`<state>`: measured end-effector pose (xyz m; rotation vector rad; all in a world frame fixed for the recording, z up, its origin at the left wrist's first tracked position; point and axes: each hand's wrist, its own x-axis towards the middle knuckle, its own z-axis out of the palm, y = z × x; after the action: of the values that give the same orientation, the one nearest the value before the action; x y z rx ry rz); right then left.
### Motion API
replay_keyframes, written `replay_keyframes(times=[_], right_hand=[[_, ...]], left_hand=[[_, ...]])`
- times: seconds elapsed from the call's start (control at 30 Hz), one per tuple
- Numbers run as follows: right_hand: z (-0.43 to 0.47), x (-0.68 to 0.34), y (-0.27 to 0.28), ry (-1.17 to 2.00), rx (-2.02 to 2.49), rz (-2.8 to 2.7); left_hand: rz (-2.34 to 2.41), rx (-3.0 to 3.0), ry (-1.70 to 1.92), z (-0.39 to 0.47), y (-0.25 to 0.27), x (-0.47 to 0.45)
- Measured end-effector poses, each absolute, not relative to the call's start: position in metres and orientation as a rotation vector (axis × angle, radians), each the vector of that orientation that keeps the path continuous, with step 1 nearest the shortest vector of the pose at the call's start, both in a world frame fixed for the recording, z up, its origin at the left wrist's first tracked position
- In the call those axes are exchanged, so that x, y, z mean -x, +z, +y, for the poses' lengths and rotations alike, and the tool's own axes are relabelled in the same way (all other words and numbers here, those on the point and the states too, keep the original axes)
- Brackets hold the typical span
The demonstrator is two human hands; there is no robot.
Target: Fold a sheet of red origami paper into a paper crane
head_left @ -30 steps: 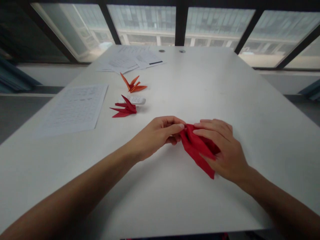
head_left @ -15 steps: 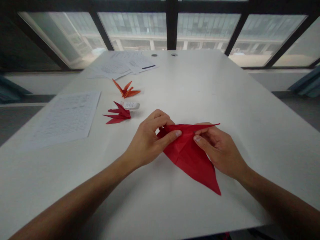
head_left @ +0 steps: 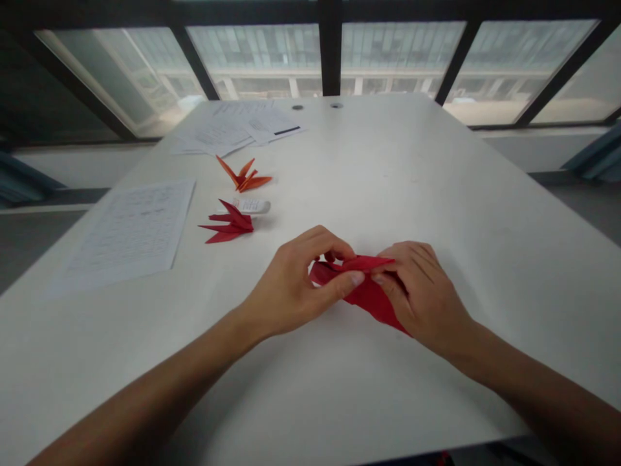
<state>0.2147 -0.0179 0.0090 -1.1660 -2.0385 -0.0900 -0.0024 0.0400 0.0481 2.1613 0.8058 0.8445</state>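
Note:
A creased sheet of red paper (head_left: 374,303) is held between both hands above the white table. My left hand (head_left: 303,281) pinches its left part, thumb on the near side and fingers curled behind the upper edge. On the other side, my right hand (head_left: 427,294) grips the paper with thumb and fingers and covers much of its right part. A narrow folded strip runs along the top between the hands. To the left lie a dark red folded paper piece (head_left: 233,225) with several points and an orange folded paper piece (head_left: 245,178).
Behind the dark red piece lies a white remote control (head_left: 255,206). A printed sheet (head_left: 130,226) rests on the left side of the table (head_left: 485,226), and several overlapping papers (head_left: 218,129) lie at the far left. Windows stand beyond the far edge.
The red paper has been turned and bunched, so less of it shows and its long lower point is hidden. My right hand has rolled over the paper; both hands sit slightly lower.

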Motion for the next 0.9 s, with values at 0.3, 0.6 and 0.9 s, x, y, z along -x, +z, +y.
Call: replay_keyframes(times=[0.3, 0.6, 0.9], right_hand=[[-0.025, -0.216, 0.011, -0.453, 1.068, -2.133], [-0.035, -0.21, 0.012, -0.547, 1.114, -2.01], [-0.022, -0.217, 0.007, 0.515, 1.262, -1.566]], left_hand=[[1.14, -1.972, 1.22, 0.034, 0.045, -0.003], [1.168, -1.413, 1.394, 0.056, 0.035, 0.002], [0.823, -1.411, 1.378, 0.063, 0.027, 0.006]])
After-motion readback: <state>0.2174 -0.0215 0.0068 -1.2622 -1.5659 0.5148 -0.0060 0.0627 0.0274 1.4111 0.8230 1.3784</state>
